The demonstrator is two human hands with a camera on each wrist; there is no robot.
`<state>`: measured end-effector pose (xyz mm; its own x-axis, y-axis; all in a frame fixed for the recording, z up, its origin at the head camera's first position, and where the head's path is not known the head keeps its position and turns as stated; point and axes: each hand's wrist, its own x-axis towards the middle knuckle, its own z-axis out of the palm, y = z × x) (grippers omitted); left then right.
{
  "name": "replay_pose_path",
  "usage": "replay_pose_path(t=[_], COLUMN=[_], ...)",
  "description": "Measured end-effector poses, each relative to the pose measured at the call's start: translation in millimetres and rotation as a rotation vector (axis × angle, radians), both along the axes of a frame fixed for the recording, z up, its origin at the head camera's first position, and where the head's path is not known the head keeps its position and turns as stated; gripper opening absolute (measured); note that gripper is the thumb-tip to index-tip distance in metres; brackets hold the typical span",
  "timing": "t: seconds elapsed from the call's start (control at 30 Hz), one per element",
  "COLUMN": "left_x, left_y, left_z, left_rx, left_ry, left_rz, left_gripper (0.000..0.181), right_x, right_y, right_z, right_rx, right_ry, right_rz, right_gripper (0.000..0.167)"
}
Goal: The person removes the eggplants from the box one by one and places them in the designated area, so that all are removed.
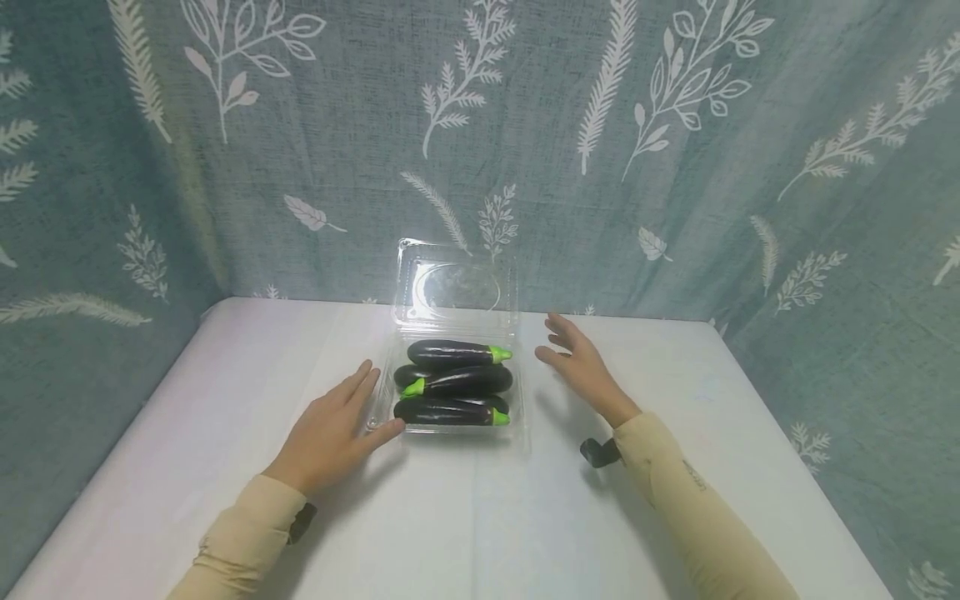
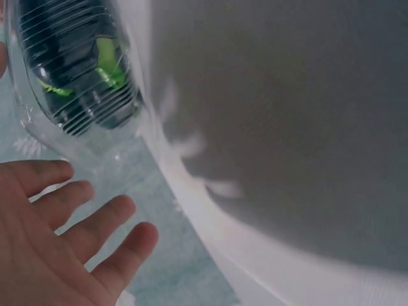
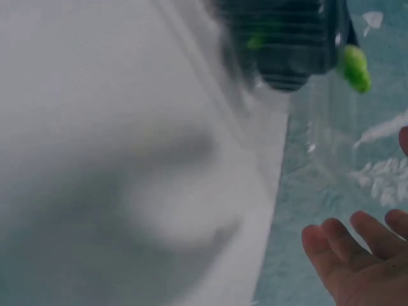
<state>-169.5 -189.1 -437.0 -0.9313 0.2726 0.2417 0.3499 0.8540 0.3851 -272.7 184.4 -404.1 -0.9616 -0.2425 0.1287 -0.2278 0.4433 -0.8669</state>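
A clear plastic clamshell box (image 1: 517,429) holds several dark eggplants (image 1: 450,411) with bright green stem ends, stacked lengthwise. Its transparent lid (image 1: 455,287) stands raised at the back. My left hand (image 1: 333,429) is beside the box's left side, fingers extended, its thumb tip at the front left corner; whether it touches the plastic I cannot tell. To the right of the box, and apart from it, my right hand (image 1: 588,371) hovers with loosely bent fingers and nothing in them. Both wrist views show the box's ribbed side and spread fingers.
The box stands on a white-covered table (image 1: 480,517). Behind it and along both sides hangs a grey-green curtain (image 1: 360,150) with white leaf prints. Dark camera mounts (image 1: 600,452) sit at the wrists, below beige sleeves (image 1: 686,492).
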Motion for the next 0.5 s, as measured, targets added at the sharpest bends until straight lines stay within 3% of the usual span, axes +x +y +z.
replay_pose_path(t=[0.17,0.5], left_x=[-1.0,-0.6], left_y=[1.4,3.7], left_z=[-1.9,0.6], left_rx=[0.004,0.021], left_ry=[-0.007,-0.040], left_rz=[-0.007,0.000], left_gripper=[0.093,0.095], right_x=[0.5,-0.8], right_y=[-17,-52], right_z=[14.2,35.4], right_rx=[0.101,0.276], right_ry=[0.050,0.068], right_rz=[0.075,0.243], right_gripper=[0.073,0.076])
